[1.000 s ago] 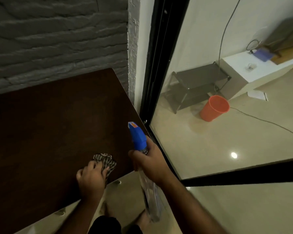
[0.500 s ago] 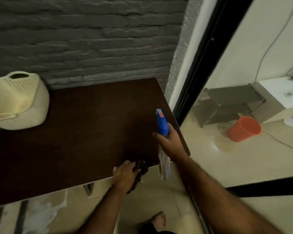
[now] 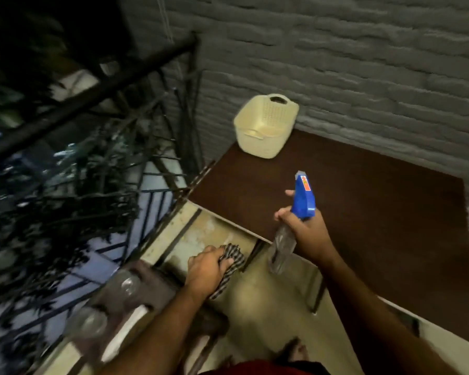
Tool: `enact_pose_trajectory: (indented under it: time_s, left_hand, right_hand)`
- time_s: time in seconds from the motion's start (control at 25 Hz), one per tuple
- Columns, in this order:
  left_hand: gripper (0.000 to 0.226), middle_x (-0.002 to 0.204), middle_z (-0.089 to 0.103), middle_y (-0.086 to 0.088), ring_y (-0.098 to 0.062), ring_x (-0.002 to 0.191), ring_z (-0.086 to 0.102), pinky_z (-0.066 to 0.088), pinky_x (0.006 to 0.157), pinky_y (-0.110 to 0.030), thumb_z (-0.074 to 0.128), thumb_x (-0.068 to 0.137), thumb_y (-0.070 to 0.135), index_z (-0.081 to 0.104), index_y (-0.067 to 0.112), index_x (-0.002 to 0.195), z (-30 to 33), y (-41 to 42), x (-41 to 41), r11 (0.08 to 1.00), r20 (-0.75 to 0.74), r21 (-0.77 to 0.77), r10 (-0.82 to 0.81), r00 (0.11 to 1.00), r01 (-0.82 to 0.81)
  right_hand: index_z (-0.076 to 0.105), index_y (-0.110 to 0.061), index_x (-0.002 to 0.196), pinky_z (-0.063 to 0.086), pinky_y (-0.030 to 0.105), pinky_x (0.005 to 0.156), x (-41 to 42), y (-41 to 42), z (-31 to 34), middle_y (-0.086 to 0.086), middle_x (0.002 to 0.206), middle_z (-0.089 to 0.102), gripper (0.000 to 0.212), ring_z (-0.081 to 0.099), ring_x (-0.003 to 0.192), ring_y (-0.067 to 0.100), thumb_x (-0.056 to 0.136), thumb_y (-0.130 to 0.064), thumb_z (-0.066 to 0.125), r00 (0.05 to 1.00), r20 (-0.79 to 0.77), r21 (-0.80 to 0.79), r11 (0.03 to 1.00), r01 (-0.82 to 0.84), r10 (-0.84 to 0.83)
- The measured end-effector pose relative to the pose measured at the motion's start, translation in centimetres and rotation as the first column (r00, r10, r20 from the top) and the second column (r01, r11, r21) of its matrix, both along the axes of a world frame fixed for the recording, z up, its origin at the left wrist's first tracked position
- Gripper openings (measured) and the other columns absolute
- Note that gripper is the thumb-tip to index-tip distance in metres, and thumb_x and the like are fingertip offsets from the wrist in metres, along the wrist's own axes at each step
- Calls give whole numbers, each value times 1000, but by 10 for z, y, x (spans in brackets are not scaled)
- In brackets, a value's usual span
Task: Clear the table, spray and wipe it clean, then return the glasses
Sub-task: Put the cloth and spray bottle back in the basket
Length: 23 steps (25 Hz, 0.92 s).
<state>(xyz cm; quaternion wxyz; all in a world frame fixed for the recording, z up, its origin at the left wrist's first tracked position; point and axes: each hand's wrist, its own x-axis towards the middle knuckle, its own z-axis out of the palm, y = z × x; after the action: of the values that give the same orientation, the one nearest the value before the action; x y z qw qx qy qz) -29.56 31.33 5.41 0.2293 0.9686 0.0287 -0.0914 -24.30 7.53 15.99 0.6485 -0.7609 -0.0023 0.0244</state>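
Observation:
The dark brown table (image 3: 377,212) stands against a grey brick wall. My right hand (image 3: 306,234) grips a clear spray bottle (image 3: 283,247) with a blue trigger head, held over the table's near edge. My left hand (image 3: 207,269) holds a bunched checked cloth (image 3: 232,259) just off the table's near left corner, above the floor. Two clear glasses (image 3: 126,284) (image 3: 90,323) rest on a low brown stool (image 3: 152,301) at lower left, blurred.
A cream plastic basket (image 3: 266,125) sits on the table's far left corner by the wall. A black metal railing (image 3: 98,136) with foliage behind it runs along the left. My bare foot (image 3: 295,350) stands on the beige floor.
The view has swung left, bringing the railing, stool and glasses into sight. Both hands keep their hold; the left hand with the cloth has moved off the table edge.

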Motion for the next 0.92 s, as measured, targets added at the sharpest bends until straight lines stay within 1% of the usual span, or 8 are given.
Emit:
enact_pose_trajectory:
  time_s: [0.08,0.2,0.36,0.52,0.6,0.72,0.8,0.92]
  left_hand:
    - [35,111,59,-2,-25,104,59,37,89,-35,48,93,49,60,25,116,9,36,-17,991,31,14,134,990,-135]
    - [38,115,59,-2,-27,107,58,40,91,-37,48,92,51,59,26,119,16,72,-31,949,57,6,315,947,-316]
    - [37,115,59,-2,-26,108,58,41,91,-38,50,93,50,61,25,117,25,76,-6,913,103,-16,407,908,-408]
    - [37,116,59,-2,-24,107,57,43,95,-41,50,93,50,61,25,117,41,50,58,905,162,-50,424,891,-422]
    - [38,114,59,-3,-24,107,57,44,94,-43,51,92,50,61,25,118,45,34,90,904,176,-68,427,887,-422]
    - [35,110,58,0,-22,106,56,42,92,-39,53,92,49,62,24,115,52,10,124,915,195,-73,403,894,-396]
    - [35,111,58,2,-20,107,56,40,93,-39,54,92,48,62,26,117,59,1,149,930,195,-65,367,910,-361]
    - [29,104,59,4,-22,102,58,44,90,-41,58,89,48,66,27,109,72,-7,196,961,232,-24,274,933,-276]
  right_hand:
    - [61,-5,118,49,28,81,9,41,-1,6,95,71,36,68,90,21,85,-19,70,996,-1,10,996,-94,94]
    - [62,-1,117,51,28,81,21,90,3,-21,90,69,34,65,85,10,86,-14,68,972,-4,32,972,-234,235]
    - [55,-8,127,50,18,78,47,110,11,-5,87,66,40,62,79,5,88,-12,67,947,24,86,944,-320,319]
    - [55,-10,127,48,11,82,84,92,16,-23,97,65,41,62,94,-7,89,-18,67,914,30,19,914,-405,404]
    - [59,-14,121,47,14,84,108,73,15,-16,107,63,39,61,100,-1,85,-26,71,929,46,-32,930,-367,368]
    - [59,-26,104,49,26,89,142,47,15,1,112,61,32,61,101,11,80,-40,74,948,22,-93,944,-315,319]
    - [57,-29,107,48,23,87,161,31,19,2,112,60,35,60,100,9,79,-41,74,961,0,-93,957,-276,277]
    - [59,-21,111,44,17,81,192,7,34,0,112,58,40,58,98,8,80,-42,72,976,37,-149,967,-205,213]
